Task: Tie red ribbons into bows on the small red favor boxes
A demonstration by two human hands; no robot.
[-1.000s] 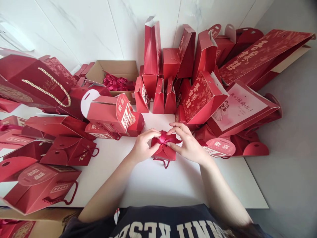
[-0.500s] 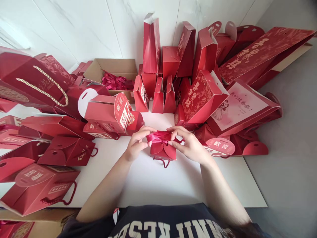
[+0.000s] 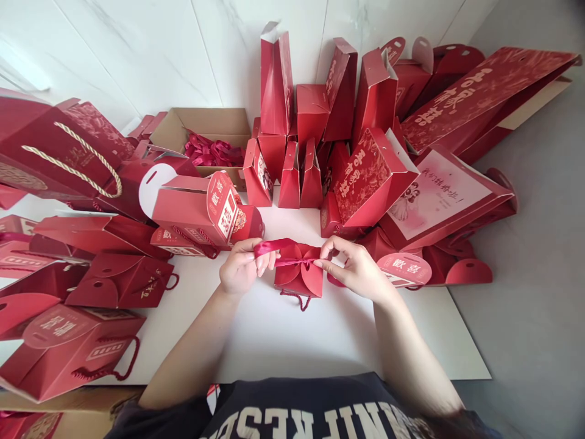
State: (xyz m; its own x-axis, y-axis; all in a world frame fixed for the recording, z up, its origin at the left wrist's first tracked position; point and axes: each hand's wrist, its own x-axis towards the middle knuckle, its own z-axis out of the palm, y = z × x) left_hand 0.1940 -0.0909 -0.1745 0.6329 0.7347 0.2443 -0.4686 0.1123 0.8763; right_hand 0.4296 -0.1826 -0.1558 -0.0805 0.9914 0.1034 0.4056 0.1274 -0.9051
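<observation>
A small red gift box [image 3: 299, 277] with petal-shaped top flaps stands on the white board [image 3: 283, 335] in front of me. A red satin ribbon [image 3: 278, 247] runs across its top. My left hand [image 3: 240, 268] is closed on the ribbon's left end, pulled out to the left of the box. My right hand [image 3: 359, 268] pinches the ribbon's right end just right of the box top. A red cord loop hangs from the box's near side.
Red paper gift bags and boxes crowd the left side [image 3: 123, 280], the back wall [image 3: 311, 116] and the right [image 3: 439, 195]. An open cardboard carton [image 3: 210, 125] at the back holds more red ribbons. Grey floor [image 3: 539, 274] lies to the right of the board.
My hands have moved apart from the centre of the box top. The ribbon, bunched at the middle a second ago, is now drawn out sideways between them.
</observation>
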